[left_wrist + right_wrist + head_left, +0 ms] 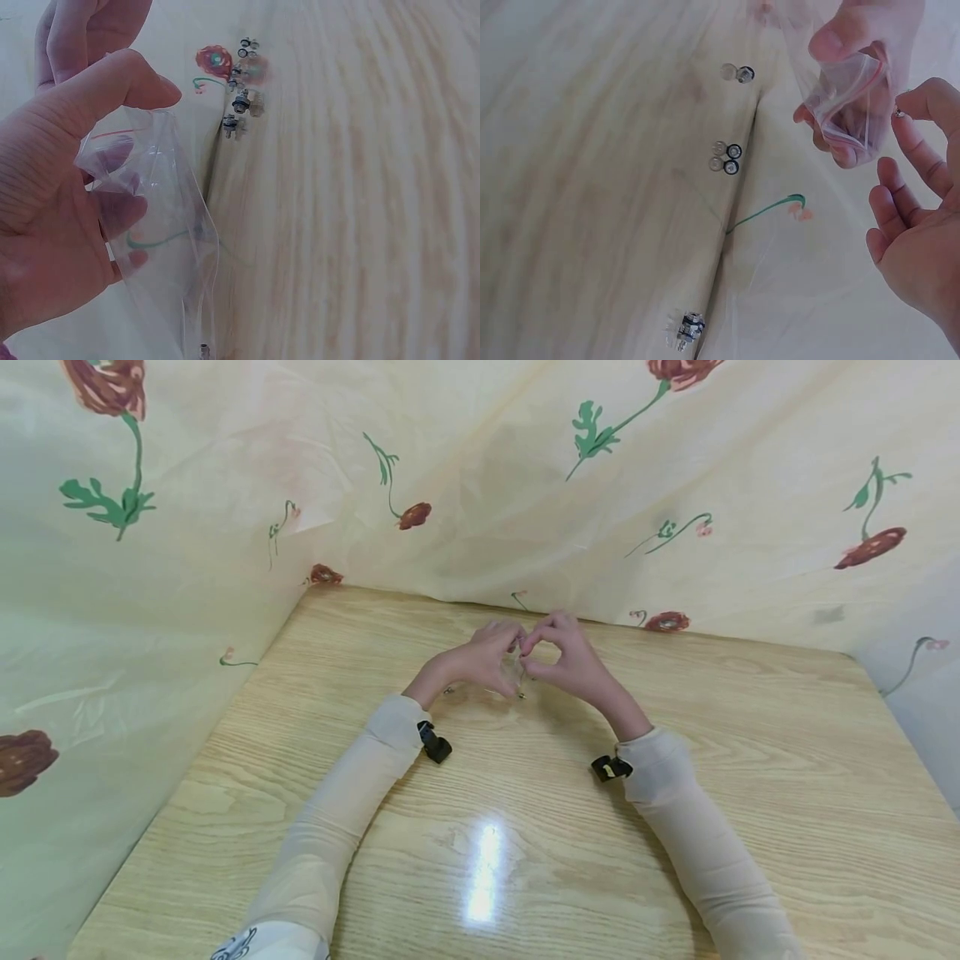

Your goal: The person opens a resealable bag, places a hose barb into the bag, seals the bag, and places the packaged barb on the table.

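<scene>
My left hand (480, 657) holds a clear zip bag (161, 199) with a red strip along its mouth. The thumb lies at the bag's upper edge, and the other fingers show through the plastic. My right hand (572, 662) is close beside the bag's mouth, thumb and index finger pinching a tiny shiny metal piece (898, 112), mostly hidden by the fingertips. Its other fingers are loosely bent. Several small metal fittings with dark rings stand on the table; one fitting (241, 102) shows in the left wrist view, another fitting (691, 328) in the right wrist view.
The wood-grain table (570, 860) ends at the back against a cream sheet (480, 485) printed with red flowers. The sheet also hangs along the left side. Black wrist straps (435, 743) sit on both sleeves. A light glares off the tabletop's front middle.
</scene>
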Tool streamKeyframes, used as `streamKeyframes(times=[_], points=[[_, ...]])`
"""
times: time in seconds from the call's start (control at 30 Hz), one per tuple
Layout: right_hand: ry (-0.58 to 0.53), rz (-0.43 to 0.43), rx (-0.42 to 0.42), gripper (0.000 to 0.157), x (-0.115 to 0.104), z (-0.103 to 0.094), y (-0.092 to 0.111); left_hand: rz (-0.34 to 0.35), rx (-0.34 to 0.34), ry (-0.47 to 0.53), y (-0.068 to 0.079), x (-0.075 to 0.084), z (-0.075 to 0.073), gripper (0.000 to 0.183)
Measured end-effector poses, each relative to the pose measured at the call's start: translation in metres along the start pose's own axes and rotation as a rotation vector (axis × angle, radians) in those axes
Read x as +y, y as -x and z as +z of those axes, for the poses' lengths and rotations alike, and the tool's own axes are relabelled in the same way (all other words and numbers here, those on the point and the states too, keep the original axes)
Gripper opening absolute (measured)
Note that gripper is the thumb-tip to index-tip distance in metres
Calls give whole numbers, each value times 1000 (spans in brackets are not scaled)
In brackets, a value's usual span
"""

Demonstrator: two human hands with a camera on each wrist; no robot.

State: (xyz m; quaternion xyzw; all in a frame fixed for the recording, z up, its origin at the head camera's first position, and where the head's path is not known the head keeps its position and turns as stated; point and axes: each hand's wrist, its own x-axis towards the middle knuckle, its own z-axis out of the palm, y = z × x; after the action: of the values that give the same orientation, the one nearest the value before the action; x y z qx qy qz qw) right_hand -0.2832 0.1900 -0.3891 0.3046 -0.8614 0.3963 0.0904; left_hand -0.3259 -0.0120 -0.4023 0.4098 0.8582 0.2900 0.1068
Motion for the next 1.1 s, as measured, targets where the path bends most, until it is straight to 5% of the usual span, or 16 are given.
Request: streamKeyframes(times=[1.1], points=[[91, -14, -26, 9, -2, 8, 1, 0, 8, -1, -1, 0, 1, 57]])
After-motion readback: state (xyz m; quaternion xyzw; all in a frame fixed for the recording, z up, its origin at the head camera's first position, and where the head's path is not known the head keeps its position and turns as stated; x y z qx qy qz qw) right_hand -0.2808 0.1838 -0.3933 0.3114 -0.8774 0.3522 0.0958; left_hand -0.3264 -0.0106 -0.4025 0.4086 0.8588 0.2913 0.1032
